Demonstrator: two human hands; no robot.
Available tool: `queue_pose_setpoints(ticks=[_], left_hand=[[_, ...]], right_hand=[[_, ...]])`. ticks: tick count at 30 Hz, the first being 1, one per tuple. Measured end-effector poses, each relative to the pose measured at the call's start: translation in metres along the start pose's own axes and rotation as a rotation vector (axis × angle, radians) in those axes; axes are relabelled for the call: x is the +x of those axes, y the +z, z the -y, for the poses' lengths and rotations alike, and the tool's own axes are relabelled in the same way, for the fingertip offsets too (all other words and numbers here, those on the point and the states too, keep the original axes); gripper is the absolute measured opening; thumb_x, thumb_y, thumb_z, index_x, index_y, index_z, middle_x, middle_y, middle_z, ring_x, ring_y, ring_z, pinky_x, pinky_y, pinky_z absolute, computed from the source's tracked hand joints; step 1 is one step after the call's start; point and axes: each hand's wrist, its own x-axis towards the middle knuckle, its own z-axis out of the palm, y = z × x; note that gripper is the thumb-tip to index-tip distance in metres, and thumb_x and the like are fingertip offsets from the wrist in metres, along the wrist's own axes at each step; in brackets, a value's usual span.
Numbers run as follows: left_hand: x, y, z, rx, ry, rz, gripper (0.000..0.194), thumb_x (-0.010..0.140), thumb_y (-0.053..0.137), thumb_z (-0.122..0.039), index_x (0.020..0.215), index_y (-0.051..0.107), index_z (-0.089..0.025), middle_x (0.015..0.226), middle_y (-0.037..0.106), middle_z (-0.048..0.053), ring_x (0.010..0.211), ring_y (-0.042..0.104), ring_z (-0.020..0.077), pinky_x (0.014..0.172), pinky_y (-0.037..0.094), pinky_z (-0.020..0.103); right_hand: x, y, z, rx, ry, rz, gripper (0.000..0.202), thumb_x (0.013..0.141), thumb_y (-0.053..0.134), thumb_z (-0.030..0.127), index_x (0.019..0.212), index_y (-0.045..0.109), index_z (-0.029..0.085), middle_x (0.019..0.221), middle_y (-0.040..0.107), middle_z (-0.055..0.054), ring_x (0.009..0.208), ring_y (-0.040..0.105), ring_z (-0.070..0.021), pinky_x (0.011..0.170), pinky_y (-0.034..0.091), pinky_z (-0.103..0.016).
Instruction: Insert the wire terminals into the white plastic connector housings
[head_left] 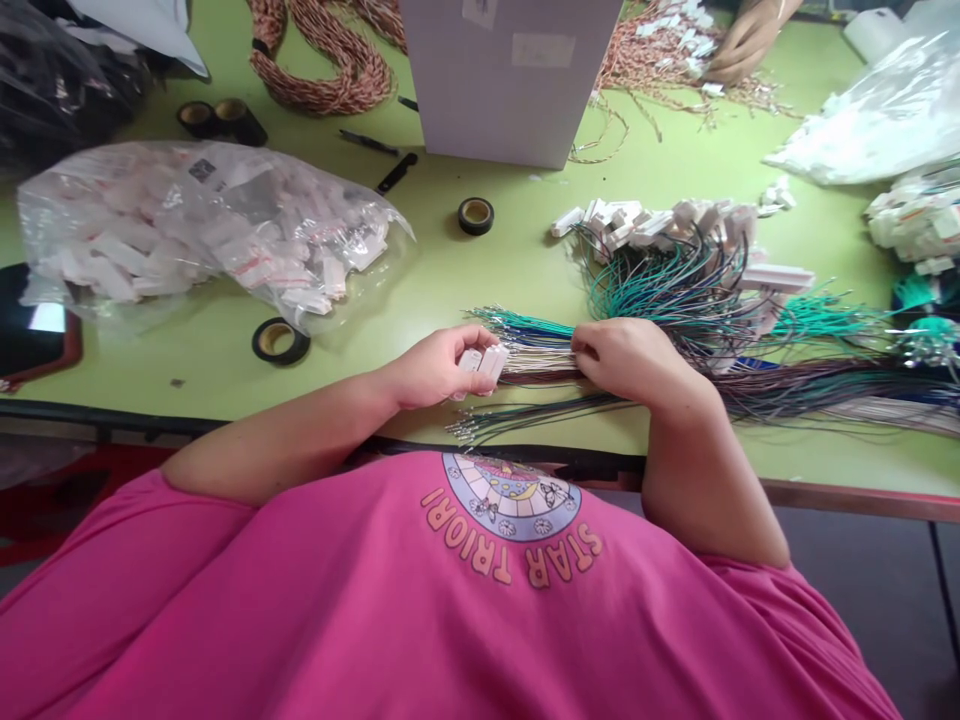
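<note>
Several white plastic connector housings (491, 366) are gripped in my left hand (442, 368), its fingers closed round them, just left of the wire ends. My right hand (626, 358) rests on a bundle of wires (536, 355) in white, brown, blue and green, its fingers bent together over them; what they pinch is hidden. A few dark wires with metal tips (469, 428) lie nearer the table's front edge. Beyond my right hand is a heap of wires (652, 280) joined to white connector housings (637, 222).
A clear bag of white housings (202, 230) lies at the left, with a roll of black tape (280, 342) in front of it. A second tape roll (475, 215) is farther back. A grey box (510, 80) stands behind. Another person's hand (750, 40) is at the back right.
</note>
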Motion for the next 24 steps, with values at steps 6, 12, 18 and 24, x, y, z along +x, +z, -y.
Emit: queue_pose_setpoints(ticks=[6, 12, 18, 24], left_hand=[[0.000, 0.001, 0.000, -0.070, 0.019, 0.011, 0.048, 0.067, 0.076, -0.015, 0.110, 0.055, -0.016, 0.077, 0.062, -0.001, 0.062, 0.061, 0.0106, 0.042, 0.037, 0.015], [0.008, 0.007, 0.009, -0.383, 0.055, 0.038, 0.060, 0.070, 0.072, -0.008, 0.125, 0.051, -0.019, 0.090, 0.068, 0.003, 0.077, 0.072, 0.0170, 0.065, 0.053, 0.025], [0.013, 0.008, 0.014, -0.517, 0.085, 0.061, 0.054, 0.067, 0.075, -0.009, 0.117, 0.055, -0.016, 0.086, 0.069, 0.002, 0.074, 0.071, 0.0154, 0.074, 0.055, 0.030], [0.013, 0.007, 0.013, -0.503, 0.093, 0.049, 0.055, 0.066, 0.078, -0.012, 0.117, 0.056, -0.017, 0.085, 0.068, 0.001, 0.072, 0.070, 0.0143, 0.073, 0.055, 0.030]], right_hand=[[0.003, 0.001, 0.003, 0.390, -0.017, -0.251, 0.024, 0.083, 0.052, 0.026, 0.095, 0.071, 0.017, 0.078, 0.071, -0.005, 0.071, 0.060, -0.0169, 0.066, 0.039, -0.027], [0.005, 0.016, 0.035, 0.688, -0.238, -0.375, 0.024, 0.088, 0.051, 0.025, 0.092, 0.073, 0.018, 0.083, 0.074, -0.004, 0.073, 0.063, -0.0140, 0.070, 0.045, -0.025], [0.005, 0.027, 0.047, 0.528, -0.308, -0.413, 0.025, 0.088, 0.050, 0.022, 0.085, 0.074, 0.017, 0.078, 0.073, -0.006, 0.069, 0.061, -0.0144, 0.066, 0.042, -0.026], [0.000, 0.021, 0.047, 0.415, -0.225, -0.340, 0.028, 0.087, 0.047, 0.023, 0.075, 0.071, 0.017, 0.072, 0.070, -0.006, 0.063, 0.055, -0.0134, 0.062, 0.034, -0.026]])
